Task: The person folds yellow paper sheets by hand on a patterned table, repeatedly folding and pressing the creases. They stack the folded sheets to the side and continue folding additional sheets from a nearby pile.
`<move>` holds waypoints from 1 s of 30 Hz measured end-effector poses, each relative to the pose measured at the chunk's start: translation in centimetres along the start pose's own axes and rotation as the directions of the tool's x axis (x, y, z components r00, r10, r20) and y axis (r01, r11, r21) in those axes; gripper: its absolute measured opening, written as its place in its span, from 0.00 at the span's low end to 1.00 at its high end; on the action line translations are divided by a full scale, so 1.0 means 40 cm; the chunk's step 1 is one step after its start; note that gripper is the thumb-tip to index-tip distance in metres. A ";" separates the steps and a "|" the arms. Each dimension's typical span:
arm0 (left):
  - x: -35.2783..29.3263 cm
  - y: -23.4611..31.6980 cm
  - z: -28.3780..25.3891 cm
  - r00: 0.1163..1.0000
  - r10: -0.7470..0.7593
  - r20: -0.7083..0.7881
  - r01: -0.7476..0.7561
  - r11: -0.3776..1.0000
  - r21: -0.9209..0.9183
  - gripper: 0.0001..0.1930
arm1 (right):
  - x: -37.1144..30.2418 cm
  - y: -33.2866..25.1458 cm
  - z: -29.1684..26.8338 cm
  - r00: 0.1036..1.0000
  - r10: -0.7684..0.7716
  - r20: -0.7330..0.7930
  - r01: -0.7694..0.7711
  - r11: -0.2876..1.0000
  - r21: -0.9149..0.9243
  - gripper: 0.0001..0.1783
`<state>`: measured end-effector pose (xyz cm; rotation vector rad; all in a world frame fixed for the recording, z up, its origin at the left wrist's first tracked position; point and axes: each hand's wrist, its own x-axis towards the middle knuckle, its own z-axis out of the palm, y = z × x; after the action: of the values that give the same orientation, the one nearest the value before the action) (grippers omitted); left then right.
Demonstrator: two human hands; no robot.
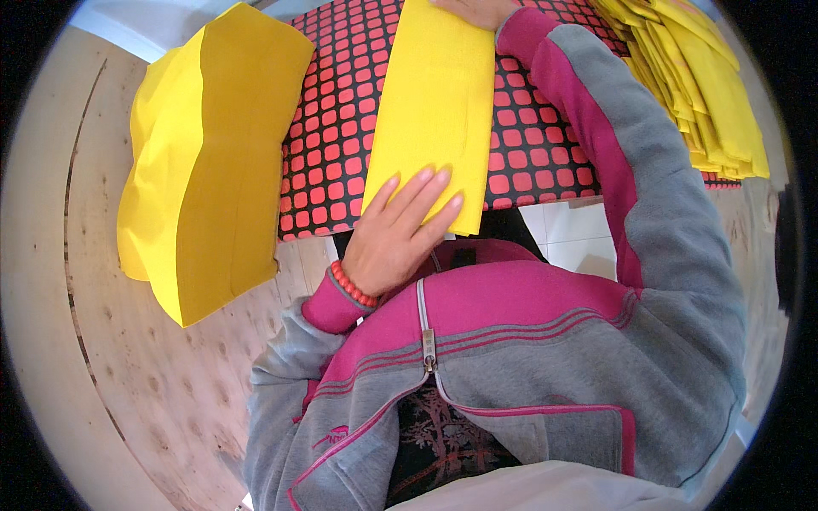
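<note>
A long folded piece of yellow fabric [434, 102] lies lengthwise on a table covered in a red and black squared cloth [332, 128]. My left hand [392, 234] rests flat across the near end of the fabric, fingers stretched out and somewhat apart. Red beads circle that wrist. At the far end, my right hand [477, 10] lies on the fabric's top right edge. The upper picture edge cuts part of it off, but what shows looks stretched out flat. Neither hand is wrapped round anything.
To the left, a larger yellow fabric piece [230, 162] hangs over the table's side. A pile of folded yellow fabric pieces [690, 94] sits at the far right, its ends reaching past the table edge. A pale wooden board wall [187, 375] stands on the left.
</note>
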<state>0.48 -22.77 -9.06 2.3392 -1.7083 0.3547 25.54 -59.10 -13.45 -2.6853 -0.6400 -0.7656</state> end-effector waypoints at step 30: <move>-0.134 0.086 -0.020 0.539 -0.706 0.460 0.083 -0.499 -0.863 0.23 | -0.388 -0.455 -0.416 0.856 0.435 -0.281 -0.358 0.889 0.286 0.19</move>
<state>-4.42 -18.71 -9.92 1.0770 0.0262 -0.5616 -2.27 -54.85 -5.82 -2.2854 -0.0669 -0.9382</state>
